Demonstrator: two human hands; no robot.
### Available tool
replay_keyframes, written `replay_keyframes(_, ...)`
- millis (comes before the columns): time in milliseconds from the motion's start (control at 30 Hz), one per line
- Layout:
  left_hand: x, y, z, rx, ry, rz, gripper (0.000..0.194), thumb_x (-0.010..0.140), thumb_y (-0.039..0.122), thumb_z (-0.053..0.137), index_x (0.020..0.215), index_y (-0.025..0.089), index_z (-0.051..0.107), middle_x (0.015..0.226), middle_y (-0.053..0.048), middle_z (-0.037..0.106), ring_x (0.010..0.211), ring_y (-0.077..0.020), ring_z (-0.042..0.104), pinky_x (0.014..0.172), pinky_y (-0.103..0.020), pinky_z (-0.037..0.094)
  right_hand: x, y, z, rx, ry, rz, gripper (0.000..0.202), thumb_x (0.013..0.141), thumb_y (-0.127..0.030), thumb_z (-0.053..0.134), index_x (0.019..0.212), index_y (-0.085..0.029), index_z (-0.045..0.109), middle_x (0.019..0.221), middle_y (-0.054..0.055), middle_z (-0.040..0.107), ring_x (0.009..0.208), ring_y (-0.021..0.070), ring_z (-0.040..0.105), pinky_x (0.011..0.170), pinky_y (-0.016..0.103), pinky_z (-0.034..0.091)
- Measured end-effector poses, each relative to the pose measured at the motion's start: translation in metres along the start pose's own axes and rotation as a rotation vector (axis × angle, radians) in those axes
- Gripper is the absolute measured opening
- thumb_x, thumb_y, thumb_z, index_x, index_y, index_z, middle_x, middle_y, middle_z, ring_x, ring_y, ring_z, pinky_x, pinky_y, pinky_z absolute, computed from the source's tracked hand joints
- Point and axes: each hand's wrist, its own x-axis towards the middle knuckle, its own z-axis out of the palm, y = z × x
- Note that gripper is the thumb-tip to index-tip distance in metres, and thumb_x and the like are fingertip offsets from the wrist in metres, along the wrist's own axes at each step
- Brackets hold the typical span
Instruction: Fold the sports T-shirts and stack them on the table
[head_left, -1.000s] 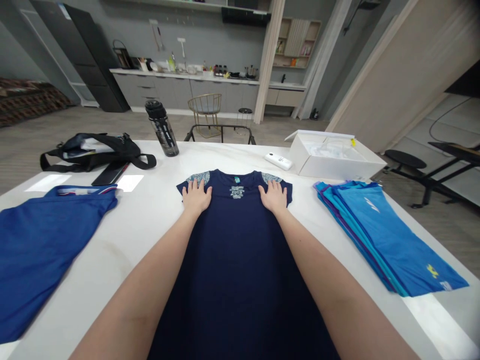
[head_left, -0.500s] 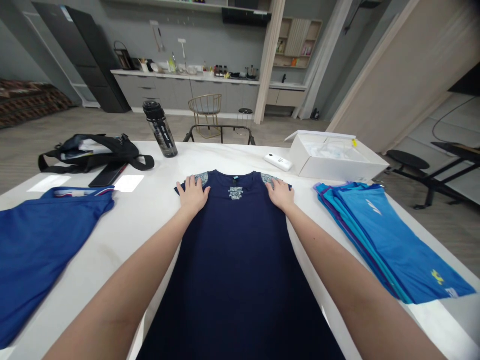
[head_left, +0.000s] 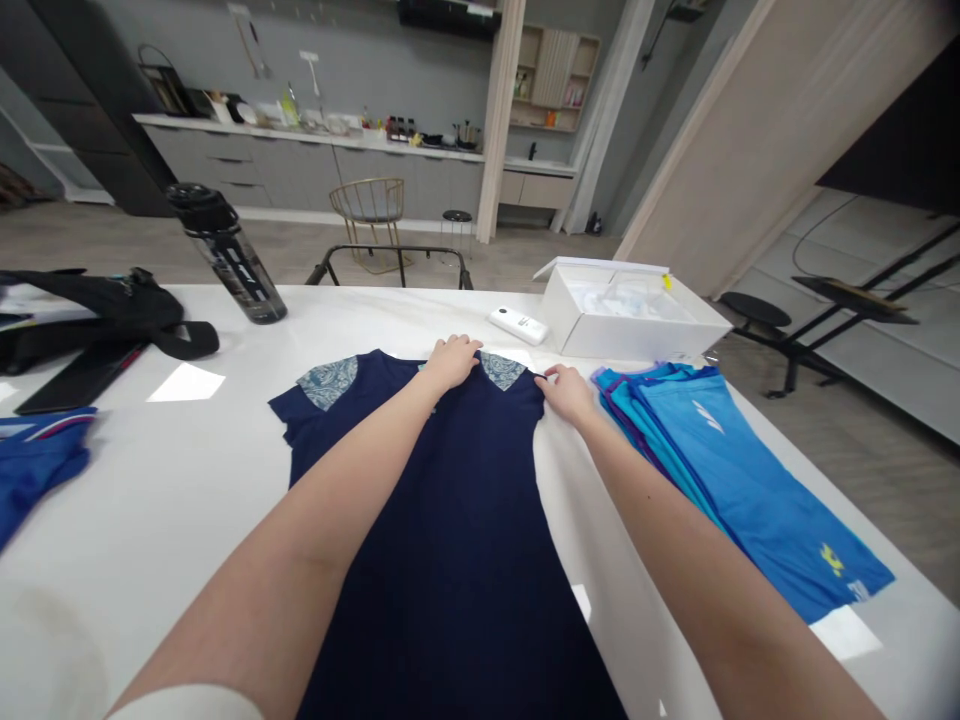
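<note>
A navy short-sleeved T-shirt (head_left: 457,520) with pale patterned shoulder patches lies spread on the white table, its neckline away from me. My left hand (head_left: 451,362) reaches across its front, with closed fingers gripping the collar near the right shoulder patch. At the right sleeve edge, my right hand (head_left: 568,392) pinches the fabric between thumb and fingers. The left sleeve lies flat on the table, untouched. My left forearm hides part of the shirt's front and most of the neckline.
Folded blue garments (head_left: 720,460) lie on the right, behind them an open white box (head_left: 637,320) and a white device (head_left: 517,325). On the left are a dark bottle (head_left: 236,265), a black bag (head_left: 112,315), a phone (head_left: 79,378) and a blue garment (head_left: 37,465).
My left hand has moved right from the left shoulder to the collar. My right hand has shifted to the sleeve edge and closed on it. The view has turned right.
</note>
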Motion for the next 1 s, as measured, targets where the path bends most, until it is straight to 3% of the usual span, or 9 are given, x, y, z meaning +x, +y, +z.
replay_keyframes(100,0.022,0.007,0.01,0.022,-0.074,0.017,0.038,0.099,0.024,0.048,0.135,0.024,0.058,0.131,-0.014,0.061,0.124,-0.0323,0.053,0.101,-0.048,0.04,0.004,0.003,0.0,0.002,-0.034,-0.027,0.03,0.091,-0.049,0.059,0.11,-0.027,0.068,0.113,0.006,0.068,0.103,0.024,0.064,0.087,0.035,0.045)
replay_keyframes(233,0.031,0.007,0.015,-0.018,-0.08,0.033,0.031,0.099,0.021,0.043,0.12,0.021,0.065,0.126,-0.014,0.064,0.119,-0.031,0.057,0.101,-0.047,0.041,0.008,0.003,0.001,0.009,-0.049,-0.049,0.024,0.092,-0.043,0.059,0.1,-0.023,0.071,0.107,0.007,0.072,0.1,0.0243,0.065,0.086,0.033,0.044)
replay_keyframes(467,0.019,0.005,0.007,-0.059,-0.026,-0.006,0.026,0.097,0.021,0.046,0.115,0.023,0.065,0.12,-0.011,0.067,0.112,-0.0292,0.062,0.097,-0.045,0.043,0.005,-0.006,-0.003,0.184,-0.033,-0.093,0.018,0.092,-0.036,0.057,0.091,-0.021,0.065,0.09,0.005,0.072,0.086,0.0206,0.064,0.074,0.028,0.041)
replay_keyframes(567,0.01,0.0,-0.004,-0.116,0.06,-0.033,0.025,0.096,0.021,0.047,0.113,0.024,0.065,0.116,-0.01,0.069,0.111,-0.0281,0.063,0.095,-0.043,0.044,-0.004,-0.02,-0.014,0.239,-0.029,-0.119,0.018,0.091,-0.035,0.056,0.083,-0.021,0.062,0.081,0.003,0.068,0.079,0.0192,0.061,0.07,0.028,0.039)
replay_keyframes(700,0.003,-0.017,-0.025,-0.403,0.196,-0.052,0.02,0.09,0.018,0.054,0.102,0.023,0.068,0.099,-0.007,0.073,0.094,-0.0243,0.066,0.085,-0.036,0.047,-0.021,-0.052,-0.049,0.438,-0.04,-0.24,0.021,0.086,-0.037,0.06,0.073,-0.021,0.056,0.066,-0.002,0.06,0.065,0.0155,0.054,0.063,0.027,0.037)
replay_keyframes(833,-0.003,-0.037,-0.041,-0.765,0.275,-0.031,0.015,0.081,0.016,0.06,0.094,0.019,0.067,0.083,-0.003,0.07,0.08,-0.0187,0.064,0.079,-0.031,0.048,-0.045,-0.104,-0.08,0.699,-0.113,-0.39,0.023,0.083,-0.039,0.063,0.072,-0.021,0.052,0.057,-0.006,0.052,0.055,0.0119,0.048,0.056,0.024,0.035)
replay_keyframes(900,-0.009,-0.046,-0.043,-0.957,0.285,-0.061,0.015,0.079,0.016,0.061,0.093,0.018,0.066,0.081,-0.003,0.07,0.079,-0.017,0.064,0.078,-0.029,0.048,-0.059,-0.136,-0.081,0.75,-0.157,-0.45,0.023,0.084,-0.039,0.063,0.073,-0.021,0.053,0.056,-0.007,0.053,0.053,0.0114,0.048,0.054,0.023,0.034)
replay_keyframes(1000,-0.025,-0.062,-0.04,-1.122,0.226,-0.146,0.027,0.076,0.016,0.063,0.103,0.016,0.066,0.093,-0.006,0.074,0.083,-0.0169,0.068,0.079,-0.029,0.051,-0.074,-0.181,-0.059,0.731,-0.21,-0.534,0.02,0.087,-0.038,0.063,0.078,-0.021,0.057,0.061,-0.005,0.059,0.057,0.0121,0.053,0.057,0.023,0.039)
